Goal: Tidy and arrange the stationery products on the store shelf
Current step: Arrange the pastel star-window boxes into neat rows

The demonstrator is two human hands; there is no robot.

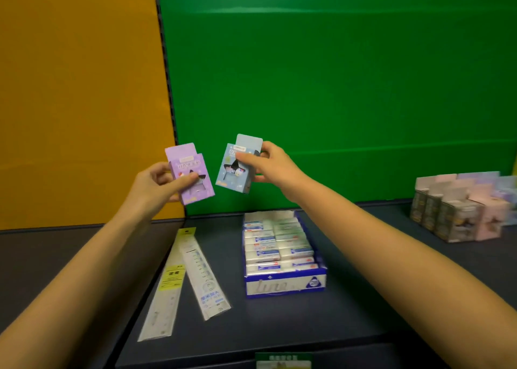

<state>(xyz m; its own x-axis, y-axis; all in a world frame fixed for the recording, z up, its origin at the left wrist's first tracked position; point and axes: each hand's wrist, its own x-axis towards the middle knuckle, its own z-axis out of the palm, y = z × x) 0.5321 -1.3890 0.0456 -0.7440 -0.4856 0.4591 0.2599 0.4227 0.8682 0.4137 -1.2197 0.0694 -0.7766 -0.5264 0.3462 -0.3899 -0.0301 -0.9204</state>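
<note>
Two rulers in clear sleeves lie on the dark shelf [363,298] at lower centre-left: the yellow-labelled ruler [165,287] and the blue-labelled ruler [205,277], overlapping near their top ends. Above them, the left hand [156,184] holds one purple box [190,174] aloft, thumb across its front, fingers behind. Just right, apart from it, the right hand [268,163] pinches one blue box [237,166] by its right edge, thumb on the front. Below, one blue-and-white tray [285,286] holds wrapped erasers in two columns; count blurred. Far right, a cluster of small boxes [458,209] stands on the shelf, number unclear.
</note>
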